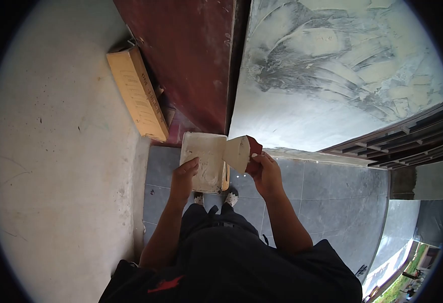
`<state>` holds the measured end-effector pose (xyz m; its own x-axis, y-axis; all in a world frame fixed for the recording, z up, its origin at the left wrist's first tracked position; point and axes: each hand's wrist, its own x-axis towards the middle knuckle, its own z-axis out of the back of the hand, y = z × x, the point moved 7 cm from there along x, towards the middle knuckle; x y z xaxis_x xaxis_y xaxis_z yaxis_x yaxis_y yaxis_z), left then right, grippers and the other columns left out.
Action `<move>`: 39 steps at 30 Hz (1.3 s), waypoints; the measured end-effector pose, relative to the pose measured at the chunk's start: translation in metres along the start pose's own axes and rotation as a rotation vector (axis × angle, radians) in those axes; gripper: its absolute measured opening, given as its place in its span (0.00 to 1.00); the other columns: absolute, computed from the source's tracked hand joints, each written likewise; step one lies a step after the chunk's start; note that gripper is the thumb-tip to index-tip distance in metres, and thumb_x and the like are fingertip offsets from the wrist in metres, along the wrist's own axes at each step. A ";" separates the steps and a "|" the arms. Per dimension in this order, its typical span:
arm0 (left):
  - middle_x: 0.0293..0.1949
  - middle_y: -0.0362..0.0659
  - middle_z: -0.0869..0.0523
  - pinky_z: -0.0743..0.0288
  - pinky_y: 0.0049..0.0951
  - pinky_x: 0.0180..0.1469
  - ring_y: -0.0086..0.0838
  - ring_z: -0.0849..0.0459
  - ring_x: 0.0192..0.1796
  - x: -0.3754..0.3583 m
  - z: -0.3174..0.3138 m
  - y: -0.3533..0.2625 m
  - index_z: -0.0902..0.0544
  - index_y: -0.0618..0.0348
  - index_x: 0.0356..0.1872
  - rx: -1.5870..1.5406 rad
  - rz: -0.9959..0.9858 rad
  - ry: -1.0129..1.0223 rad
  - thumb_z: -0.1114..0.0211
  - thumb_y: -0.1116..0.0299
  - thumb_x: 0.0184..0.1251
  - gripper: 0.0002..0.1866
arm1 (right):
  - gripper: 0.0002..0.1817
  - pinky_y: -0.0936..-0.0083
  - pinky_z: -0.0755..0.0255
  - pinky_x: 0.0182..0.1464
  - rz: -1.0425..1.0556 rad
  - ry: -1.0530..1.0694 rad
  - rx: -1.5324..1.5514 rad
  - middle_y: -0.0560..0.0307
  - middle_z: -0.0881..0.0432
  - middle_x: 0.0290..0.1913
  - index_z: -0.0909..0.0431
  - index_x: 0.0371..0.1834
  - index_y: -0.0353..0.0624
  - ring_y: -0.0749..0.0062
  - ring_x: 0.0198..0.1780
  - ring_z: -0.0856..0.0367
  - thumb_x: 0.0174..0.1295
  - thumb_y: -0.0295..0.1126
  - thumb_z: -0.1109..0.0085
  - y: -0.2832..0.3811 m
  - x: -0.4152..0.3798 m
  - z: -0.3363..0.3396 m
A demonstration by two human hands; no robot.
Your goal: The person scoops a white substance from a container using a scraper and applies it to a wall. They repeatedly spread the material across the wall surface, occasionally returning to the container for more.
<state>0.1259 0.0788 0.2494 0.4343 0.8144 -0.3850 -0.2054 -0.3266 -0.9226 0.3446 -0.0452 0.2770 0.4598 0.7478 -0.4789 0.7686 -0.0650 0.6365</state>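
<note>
In front of my body, my left hand (182, 178) grips the left side of a rectangular plasterer's board (210, 164), its thumb on top and its other fingers hidden underneath. Off-white putty smears cover the board. A yellow handle-like piece (226, 178) shows at its lower right edge; what it belongs to is hidden. My right hand (267, 177) is closed round the reddish end of a wide putty knife (237, 153). The knife's blade is coated in pale putty, and its left edge meets or overlaps the board's right edge.
A wall with streaked, patchy putty (327, 55) rises at the upper right, beside a dark red door panel (186, 50). A long cardboard box (138, 93) leans near the plain left wall (65, 151). Grey floor tiles (307, 189) lie below; a barred window (393, 141) is at right.
</note>
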 end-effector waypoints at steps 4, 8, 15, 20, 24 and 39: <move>0.56 0.50 0.17 0.30 0.27 0.63 0.30 0.19 0.58 -0.005 0.016 0.002 0.23 0.71 0.61 -0.074 -0.011 0.003 0.46 0.75 0.64 0.24 | 0.09 0.72 0.19 0.42 0.033 0.008 -0.035 0.56 0.16 0.40 0.23 0.45 0.37 0.72 0.38 0.15 0.64 0.25 0.46 -0.006 -0.009 -0.012; 0.52 0.47 0.16 0.28 0.24 0.57 0.25 0.19 0.50 -0.005 0.042 0.001 0.22 0.71 0.60 -0.038 -0.023 0.056 0.46 0.75 0.65 0.22 | 0.09 0.72 0.19 0.42 0.077 -0.014 -0.044 0.55 0.16 0.40 0.23 0.45 0.36 0.71 0.38 0.15 0.64 0.26 0.46 -0.019 -0.018 -0.021; 0.46 0.42 0.15 0.29 0.19 0.49 0.18 0.23 0.41 -0.024 0.121 0.013 0.20 0.70 0.58 -0.087 -0.065 0.027 0.46 0.75 0.66 0.20 | 0.09 0.70 0.18 0.41 0.183 -0.097 -0.079 0.55 0.17 0.40 0.23 0.45 0.35 0.71 0.39 0.16 0.64 0.26 0.47 -0.076 -0.046 -0.037; 0.44 0.39 0.14 0.29 0.19 0.47 0.17 0.22 0.41 -0.028 0.163 0.049 0.18 0.66 0.56 -0.052 0.035 0.014 0.44 0.72 0.67 0.18 | 0.08 0.72 0.18 0.40 0.285 -0.227 -0.275 0.56 0.17 0.40 0.23 0.43 0.36 0.73 0.39 0.16 0.63 0.27 0.44 -0.113 -0.053 -0.036; 0.44 0.38 0.13 0.30 0.18 0.46 0.17 0.20 0.42 -0.024 0.171 0.074 0.17 0.65 0.55 -0.043 0.107 0.081 0.43 0.71 0.67 0.18 | 0.08 0.74 0.19 0.39 0.138 -0.319 -0.192 0.57 0.18 0.39 0.23 0.42 0.37 0.73 0.40 0.17 0.63 0.27 0.43 -0.149 -0.043 -0.014; 0.32 0.31 0.19 0.33 0.18 0.38 0.14 0.27 0.33 0.004 0.119 0.240 0.17 0.65 0.53 -0.069 0.241 -0.220 0.38 0.67 0.69 0.17 | 0.08 0.73 0.19 0.38 0.101 -0.289 -0.485 0.56 0.16 0.38 0.21 0.44 0.36 0.74 0.35 0.16 0.65 0.27 0.43 -0.205 0.046 0.055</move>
<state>-0.0256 0.0609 0.0296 0.1790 0.7915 -0.5844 -0.2157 -0.5479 -0.8082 0.2325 -0.0339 0.0910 0.6758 0.5384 -0.5034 0.4534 0.2347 0.8598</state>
